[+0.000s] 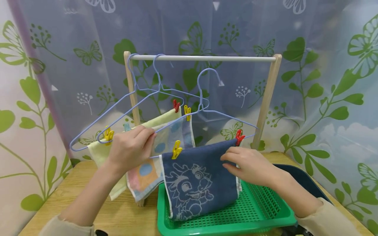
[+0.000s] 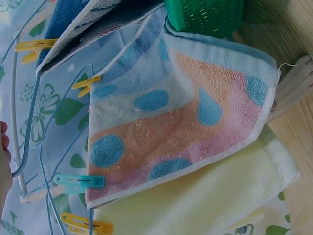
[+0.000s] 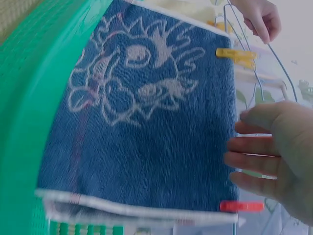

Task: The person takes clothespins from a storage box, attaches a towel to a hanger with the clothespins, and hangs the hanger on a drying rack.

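My left hand [image 1: 133, 146] grips the left end of a blue wire hanger [image 1: 200, 98]. A dark blue towel [image 1: 200, 177] with a white cartoon dragon drawing hangs folded over that hanger's bottom bar. A yellow clothespin [image 1: 177, 149] clips its left top corner and a red clothespin [image 1: 239, 137] its right one. My right hand [image 1: 248, 164] is by the towel's upper right part, fingers loosely extended, fingertips [image 3: 234, 159] right at the top edge in the right wrist view. The hanger's hook stands in front of the rack's white rod [image 1: 203, 58].
Two more blue hangers hang at the rod's left, carrying a colourful spotted towel [image 2: 146, 127] and a pale yellow towel [image 2: 205, 196], with clothespins. A green basket [image 1: 224, 229] sits under the blue towel on the wooden table [image 1: 127, 216]. A dark container [image 1: 301, 177] stands behind it.
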Demonstrator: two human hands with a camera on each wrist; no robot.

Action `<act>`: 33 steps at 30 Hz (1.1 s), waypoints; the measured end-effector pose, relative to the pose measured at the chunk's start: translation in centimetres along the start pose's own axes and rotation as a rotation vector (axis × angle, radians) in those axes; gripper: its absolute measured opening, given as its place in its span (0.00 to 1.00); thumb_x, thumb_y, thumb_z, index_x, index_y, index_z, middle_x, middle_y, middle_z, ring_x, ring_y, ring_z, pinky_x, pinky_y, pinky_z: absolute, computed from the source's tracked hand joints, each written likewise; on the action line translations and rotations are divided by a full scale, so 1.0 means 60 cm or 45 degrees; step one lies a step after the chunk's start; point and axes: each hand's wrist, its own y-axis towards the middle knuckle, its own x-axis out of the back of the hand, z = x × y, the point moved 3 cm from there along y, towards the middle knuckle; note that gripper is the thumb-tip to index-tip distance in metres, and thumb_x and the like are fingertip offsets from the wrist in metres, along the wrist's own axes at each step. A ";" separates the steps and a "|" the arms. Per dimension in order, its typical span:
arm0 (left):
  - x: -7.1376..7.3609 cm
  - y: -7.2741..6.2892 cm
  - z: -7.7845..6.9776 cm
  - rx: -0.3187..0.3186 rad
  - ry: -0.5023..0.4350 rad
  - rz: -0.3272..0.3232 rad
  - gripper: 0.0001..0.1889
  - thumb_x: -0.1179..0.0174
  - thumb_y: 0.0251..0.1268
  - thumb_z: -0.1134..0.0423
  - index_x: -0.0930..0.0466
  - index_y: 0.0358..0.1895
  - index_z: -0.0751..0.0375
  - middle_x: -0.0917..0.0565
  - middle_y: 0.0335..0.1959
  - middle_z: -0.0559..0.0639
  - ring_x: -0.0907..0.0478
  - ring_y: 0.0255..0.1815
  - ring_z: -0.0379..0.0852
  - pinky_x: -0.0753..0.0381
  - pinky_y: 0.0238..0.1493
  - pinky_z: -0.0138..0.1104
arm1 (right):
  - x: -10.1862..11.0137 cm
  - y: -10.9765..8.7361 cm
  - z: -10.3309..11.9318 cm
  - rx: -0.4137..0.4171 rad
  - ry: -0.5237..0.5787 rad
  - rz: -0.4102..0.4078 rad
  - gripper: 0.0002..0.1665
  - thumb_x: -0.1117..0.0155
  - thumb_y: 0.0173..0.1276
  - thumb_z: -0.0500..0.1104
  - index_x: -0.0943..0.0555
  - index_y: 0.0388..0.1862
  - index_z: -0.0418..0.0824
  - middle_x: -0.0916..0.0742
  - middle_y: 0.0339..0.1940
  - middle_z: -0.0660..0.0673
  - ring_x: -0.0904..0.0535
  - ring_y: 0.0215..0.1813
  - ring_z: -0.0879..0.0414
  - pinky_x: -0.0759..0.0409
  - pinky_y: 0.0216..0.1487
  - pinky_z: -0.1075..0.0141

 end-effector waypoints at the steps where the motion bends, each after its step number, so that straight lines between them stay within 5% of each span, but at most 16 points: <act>1: 0.001 -0.001 0.001 0.003 0.003 0.003 0.09 0.50 0.59 0.68 0.25 0.23 0.65 0.27 0.14 0.50 0.33 0.08 0.43 0.43 0.04 0.32 | 0.001 -0.007 -0.004 -0.027 0.008 0.039 0.10 0.33 0.57 0.39 0.17 0.40 0.43 0.19 0.34 0.53 0.23 0.32 0.62 0.25 0.28 0.71; 7: 0.004 -0.005 0.006 0.013 0.021 0.017 0.08 0.50 0.57 0.68 0.25 0.23 0.65 0.28 0.14 0.51 0.34 0.07 0.43 0.43 0.04 0.32 | 0.003 -0.049 -0.020 -0.129 0.017 0.167 0.10 0.34 0.59 0.39 0.18 0.40 0.45 0.20 0.34 0.54 0.24 0.30 0.64 0.26 0.27 0.71; 24: 0.023 -0.003 0.022 0.029 0.067 0.007 0.05 0.48 0.51 0.72 0.24 0.22 0.67 0.26 0.14 0.53 0.33 0.06 0.45 0.43 0.03 0.34 | -0.002 -0.128 -0.053 -0.286 -0.016 0.212 0.11 0.32 0.56 0.40 0.18 0.39 0.48 0.20 0.35 0.55 0.24 0.29 0.66 0.28 0.24 0.71; 33: 0.026 -0.008 0.028 0.061 0.093 0.027 0.03 0.45 0.49 0.72 0.25 0.22 0.66 0.29 0.12 0.52 0.36 0.06 0.43 0.47 0.03 0.32 | -0.013 -0.163 -0.079 -0.476 -0.043 0.361 0.14 0.30 0.53 0.41 0.18 0.41 0.47 0.20 0.39 0.52 0.22 0.33 0.60 0.27 0.26 0.68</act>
